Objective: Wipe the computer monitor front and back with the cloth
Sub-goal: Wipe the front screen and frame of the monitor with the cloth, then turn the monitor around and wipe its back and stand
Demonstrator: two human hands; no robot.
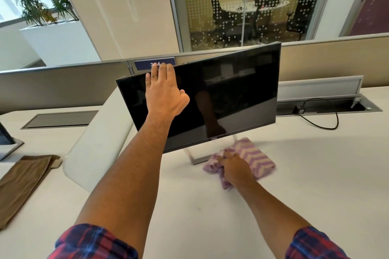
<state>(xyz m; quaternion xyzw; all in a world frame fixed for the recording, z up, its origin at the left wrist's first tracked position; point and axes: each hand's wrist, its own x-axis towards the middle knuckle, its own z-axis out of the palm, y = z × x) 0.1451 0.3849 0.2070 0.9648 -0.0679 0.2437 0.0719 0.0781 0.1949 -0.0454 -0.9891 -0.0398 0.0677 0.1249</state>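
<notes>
Two plaid sleeves (92, 244) are reaching out over the white desk (315, 185). The wiping is looking barely begun, I'd judge: the cloth (250, 159) is lying bunched on the desk at about five o'clock from the monitor (231, 90), beside its stand, so front and back both seem left to do. The right hand (235, 168) is curling its fingers into the cloth, gathering it. The left hand (166, 92) is lying flat on the screen, fingers straight and hooking over the top edge near eleven o'clock, steadying the tilted monitor.
</notes>
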